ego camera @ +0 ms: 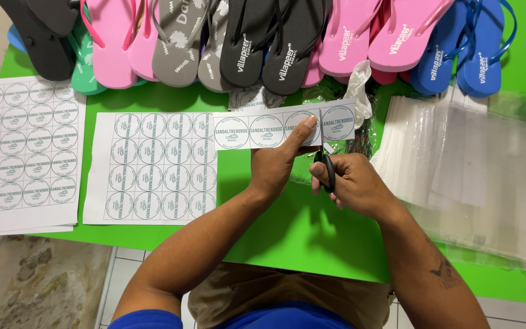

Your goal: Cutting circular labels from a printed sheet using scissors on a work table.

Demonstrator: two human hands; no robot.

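Green table [287, 231], centre frame: left hand [278, 161] pinching paper strip of round labels [263, 130], right hand [351, 183] clenched on black scissors [327, 169], apparently mid-cut; next snip needs blades aligned between circles.

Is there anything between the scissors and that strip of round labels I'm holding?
Nothing visible. The right hand holds the black scissors right at the label strip, which the left hand pinches beside them.
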